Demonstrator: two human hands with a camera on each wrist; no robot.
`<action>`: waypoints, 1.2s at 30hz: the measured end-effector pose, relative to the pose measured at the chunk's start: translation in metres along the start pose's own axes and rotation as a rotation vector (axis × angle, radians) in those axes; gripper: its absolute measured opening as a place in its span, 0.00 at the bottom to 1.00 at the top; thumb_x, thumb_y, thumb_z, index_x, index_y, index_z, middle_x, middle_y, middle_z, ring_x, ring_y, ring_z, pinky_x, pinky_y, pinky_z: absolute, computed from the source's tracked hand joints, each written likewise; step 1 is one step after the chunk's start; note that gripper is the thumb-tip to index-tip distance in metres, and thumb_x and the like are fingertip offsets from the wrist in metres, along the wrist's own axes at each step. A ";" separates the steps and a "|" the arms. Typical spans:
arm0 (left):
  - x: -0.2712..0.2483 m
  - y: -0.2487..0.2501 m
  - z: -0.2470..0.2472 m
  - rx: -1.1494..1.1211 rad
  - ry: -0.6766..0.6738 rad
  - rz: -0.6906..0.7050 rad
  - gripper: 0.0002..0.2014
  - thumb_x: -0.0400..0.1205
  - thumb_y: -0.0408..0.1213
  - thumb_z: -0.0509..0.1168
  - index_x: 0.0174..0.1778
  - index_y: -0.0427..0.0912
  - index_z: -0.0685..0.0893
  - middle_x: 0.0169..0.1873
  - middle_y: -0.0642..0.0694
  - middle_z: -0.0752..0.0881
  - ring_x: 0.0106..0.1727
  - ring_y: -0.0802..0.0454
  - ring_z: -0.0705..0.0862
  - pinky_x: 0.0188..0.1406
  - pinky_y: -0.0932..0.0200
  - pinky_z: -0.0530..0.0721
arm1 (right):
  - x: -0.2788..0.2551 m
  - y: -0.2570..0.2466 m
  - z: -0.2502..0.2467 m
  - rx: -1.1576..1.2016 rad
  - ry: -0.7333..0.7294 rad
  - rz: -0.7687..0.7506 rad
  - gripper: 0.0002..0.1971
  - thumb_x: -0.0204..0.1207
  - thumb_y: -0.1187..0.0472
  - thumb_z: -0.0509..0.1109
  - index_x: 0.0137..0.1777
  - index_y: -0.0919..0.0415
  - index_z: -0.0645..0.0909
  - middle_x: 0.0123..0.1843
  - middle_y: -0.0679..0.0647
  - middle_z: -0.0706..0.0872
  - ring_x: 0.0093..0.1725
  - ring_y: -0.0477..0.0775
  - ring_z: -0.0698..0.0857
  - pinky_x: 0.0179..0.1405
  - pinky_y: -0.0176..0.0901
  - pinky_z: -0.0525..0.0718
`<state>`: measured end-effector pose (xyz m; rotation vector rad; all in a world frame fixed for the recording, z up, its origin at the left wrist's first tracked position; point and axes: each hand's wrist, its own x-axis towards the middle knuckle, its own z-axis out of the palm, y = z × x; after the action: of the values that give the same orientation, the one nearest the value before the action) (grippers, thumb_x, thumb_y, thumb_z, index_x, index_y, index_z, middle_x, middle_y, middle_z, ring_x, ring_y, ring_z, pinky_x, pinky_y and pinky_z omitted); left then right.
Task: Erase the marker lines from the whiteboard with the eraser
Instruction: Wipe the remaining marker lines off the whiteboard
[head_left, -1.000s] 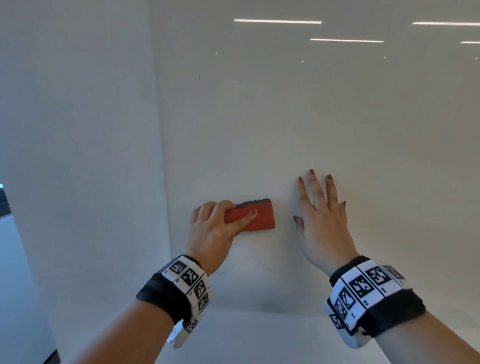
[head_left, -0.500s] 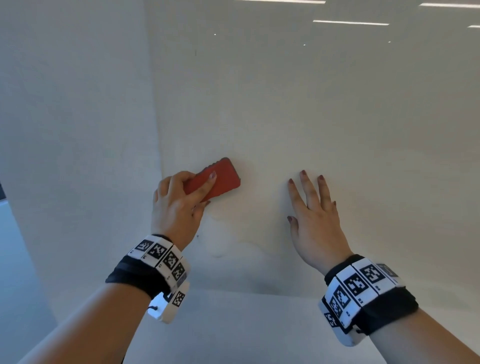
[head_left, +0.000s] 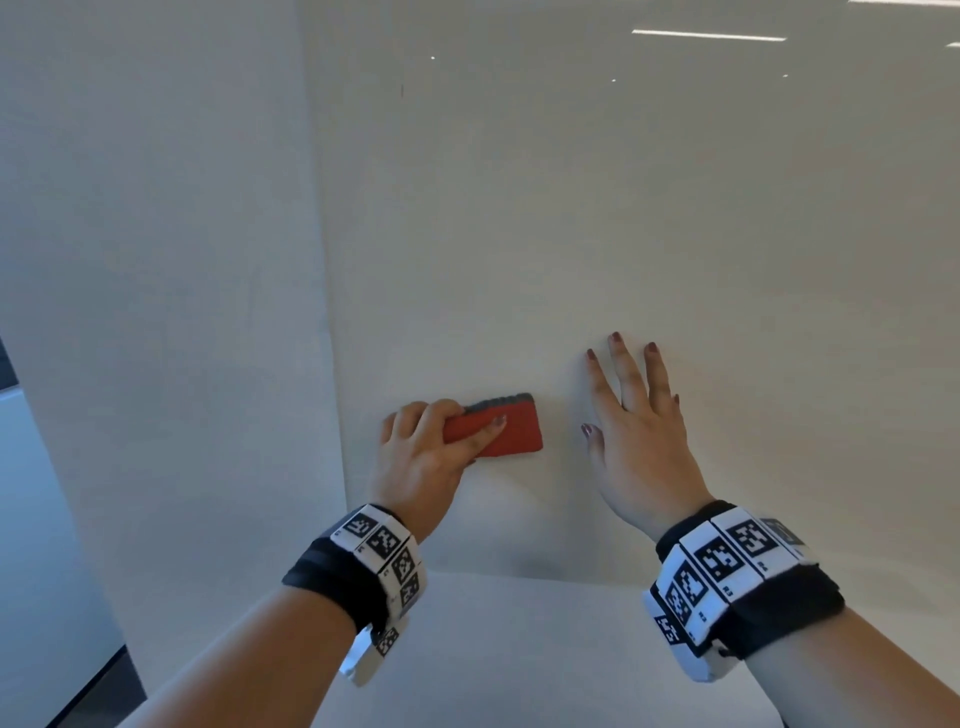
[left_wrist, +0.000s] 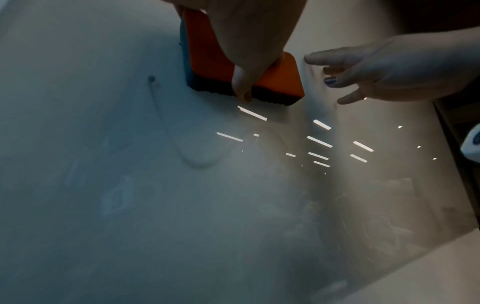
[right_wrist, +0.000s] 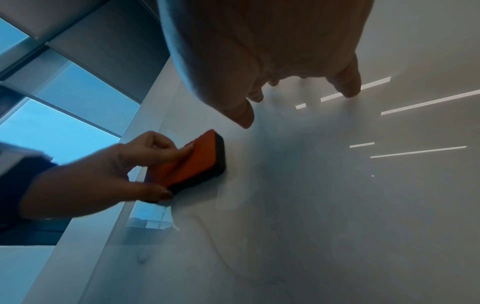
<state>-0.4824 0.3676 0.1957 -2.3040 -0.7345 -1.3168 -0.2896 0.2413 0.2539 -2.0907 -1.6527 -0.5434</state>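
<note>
The left hand (head_left: 426, 457) reaches forward from a bare forearm, its fingers (head_left: 415, 415) curled over the top edge and its thumb laid along the red back of a block it grips. The right hand (head_left: 636, 441) lies to the right of it, flat, with straight fingers (head_left: 621, 369) spread and pointing up and the thumb held out to the left. Each wrist wears a black band (head_left: 332, 577) carrying white blocks printed with black square markers (head_left: 719, 561).

head bright | wrists dim, bluish | strip-light glare on whiteboard (head_left: 623, 208)
</note>
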 end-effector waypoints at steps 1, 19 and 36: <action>0.008 0.000 -0.005 0.004 0.008 -0.016 0.25 0.73 0.37 0.74 0.64 0.63 0.82 0.54 0.44 0.81 0.51 0.40 0.75 0.51 0.42 0.76 | 0.000 -0.001 0.000 0.007 0.004 0.002 0.34 0.84 0.56 0.57 0.85 0.51 0.45 0.85 0.47 0.33 0.82 0.58 0.32 0.77 0.70 0.57; 0.016 -0.051 -0.030 0.064 0.041 -0.126 0.26 0.75 0.42 0.72 0.70 0.59 0.78 0.58 0.42 0.77 0.56 0.38 0.73 0.54 0.40 0.77 | -0.001 0.004 -0.002 -0.020 -0.010 -0.013 0.33 0.84 0.56 0.55 0.85 0.50 0.43 0.84 0.46 0.32 0.82 0.57 0.31 0.78 0.69 0.55; -0.046 -0.011 0.009 0.053 -0.213 0.029 0.43 0.59 0.40 0.83 0.69 0.65 0.73 0.48 0.47 0.80 0.43 0.41 0.81 0.41 0.45 0.81 | 0.000 -0.001 -0.002 -0.035 -0.031 0.005 0.34 0.84 0.54 0.54 0.84 0.50 0.38 0.83 0.45 0.28 0.81 0.58 0.29 0.79 0.67 0.57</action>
<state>-0.5030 0.3699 0.1520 -2.4271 -0.7899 -1.0366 -0.2904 0.2407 0.2559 -2.1383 -1.6657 -0.5452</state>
